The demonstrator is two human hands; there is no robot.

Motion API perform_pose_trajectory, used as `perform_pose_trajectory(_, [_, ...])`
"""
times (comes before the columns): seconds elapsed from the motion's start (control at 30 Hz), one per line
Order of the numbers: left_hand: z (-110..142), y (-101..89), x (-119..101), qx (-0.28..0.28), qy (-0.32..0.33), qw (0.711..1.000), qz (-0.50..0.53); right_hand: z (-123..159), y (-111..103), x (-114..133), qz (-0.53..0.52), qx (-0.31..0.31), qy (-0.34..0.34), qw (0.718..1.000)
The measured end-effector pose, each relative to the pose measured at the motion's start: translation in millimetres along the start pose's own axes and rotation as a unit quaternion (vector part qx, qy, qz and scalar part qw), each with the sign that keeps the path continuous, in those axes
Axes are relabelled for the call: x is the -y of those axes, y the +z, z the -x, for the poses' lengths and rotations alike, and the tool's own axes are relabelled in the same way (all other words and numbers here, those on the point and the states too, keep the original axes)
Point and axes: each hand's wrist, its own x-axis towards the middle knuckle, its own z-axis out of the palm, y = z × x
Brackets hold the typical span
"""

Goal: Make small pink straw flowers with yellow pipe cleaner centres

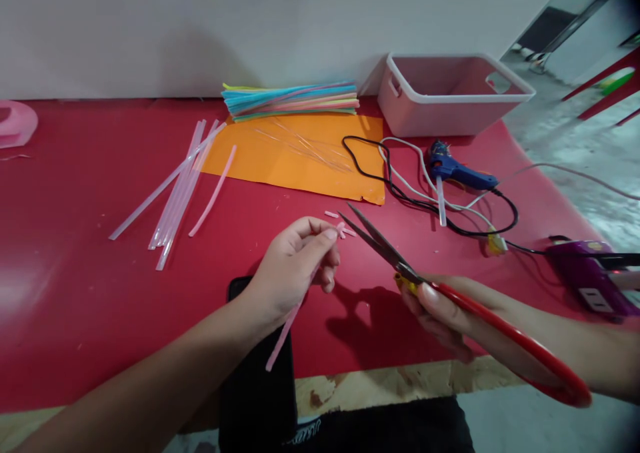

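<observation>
The glossy red tabletop [75, 319] meets a pale wall [150, 33]; bare floor [560, 133] shows upper right. An open-topped pink plastic basket [430, 116] stands at upper right, beside fuzzy pastel pipe cleaners [290, 103] on an orange sheet [240, 153]. Translucent glue sticks [183, 193] lie left of center, a blue glue gun [463, 173] at right. At center, my left hand [300, 259] pinches a soft pink strip [283, 343]; my right hand [450, 306] closes around red-handled scissors [500, 319], blades parted.
</observation>
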Motion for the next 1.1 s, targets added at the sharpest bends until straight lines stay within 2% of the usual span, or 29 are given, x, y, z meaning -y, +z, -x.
perform_pose_trajectory(0.13, [0.0,-0.9,5.0,-0.007,0.005,1.000,0.001,1.8,4.9,15.1,0.088,-0.029,-0.025,0.995])
perform_pose_trajectory(0.27, [0.4,-1.4,6.6,-0.014,0.022,1.000,-0.011,-2.3,3.3,17.3,0.142,-0.044,-0.047,0.988])
perform_pose_trajectory(0.4, [0.8,-1.9,10.1,-0.019,0.029,0.999,-0.036,-4.9,1.0,20.1,0.181,-0.029,-0.060,0.981])
perform_pose_trajectory(0.53, [0.4,-2.7,12.4,-0.022,0.027,0.998,-0.044,-8.0,0.7,21.3,0.181,0.004,-0.026,0.983])
perform_pose_trajectory(0.7, [1.0,-1.1,10.1,-0.025,0.027,0.998,-0.043,-12.3,-2.5,10.3,0.178,-0.023,-0.021,0.984])
perform_pose_trajectory(0.93, [2.5,2.5,3.8,-0.023,-0.017,0.998,-0.052,-12.3,-5.4,9.8,0.095,-0.011,-0.014,0.995])
perform_pose_trajectory(1.1, [1.6,2.0,2.9,-0.021,-0.020,0.997,-0.067,-5.9,-7.1,14.5,0.134,0.006,-0.012,0.991])
